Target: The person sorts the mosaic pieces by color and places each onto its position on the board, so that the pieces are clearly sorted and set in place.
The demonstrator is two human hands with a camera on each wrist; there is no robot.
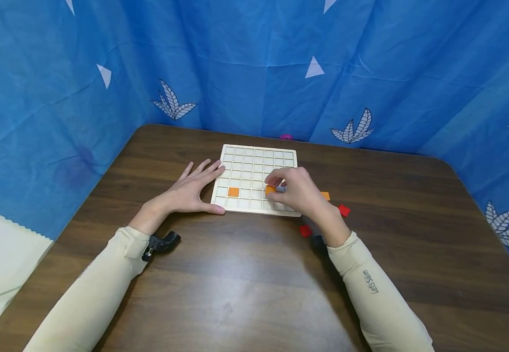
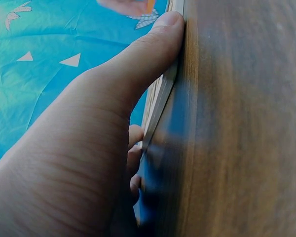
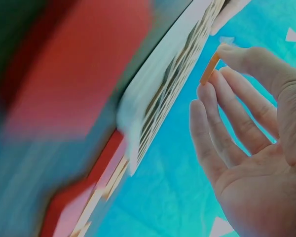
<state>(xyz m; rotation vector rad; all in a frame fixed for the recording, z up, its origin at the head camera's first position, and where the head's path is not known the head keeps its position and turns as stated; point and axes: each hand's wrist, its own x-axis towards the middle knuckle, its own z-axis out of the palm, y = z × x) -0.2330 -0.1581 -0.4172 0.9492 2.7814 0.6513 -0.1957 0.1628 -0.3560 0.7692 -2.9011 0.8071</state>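
A pale wooden grid board (image 1: 254,152) lies near the back of the table. My left hand (image 1: 187,192) is spread at its left side, with fingertips on the left edge and thumb at the near left corner. In the left wrist view, the thumb (image 2: 155,42) lies along the board's side. Above the right part of the grid, my right hand (image 1: 297,191) pinches a thin orange square tile (image 3: 210,68) between thumb and fingertips. Another orange tile (image 1: 233,192) sits in a cell at the lower left of the grid.
Right of the board, partly behind my right hand, lies an orange tile (image 1: 325,195). Two red tiles (image 1: 344,210) rest on the dark wooden table (image 1: 236,274) by my right wrist. A blue patterned curtain (image 1: 245,63) hangs around the table's back and sides.
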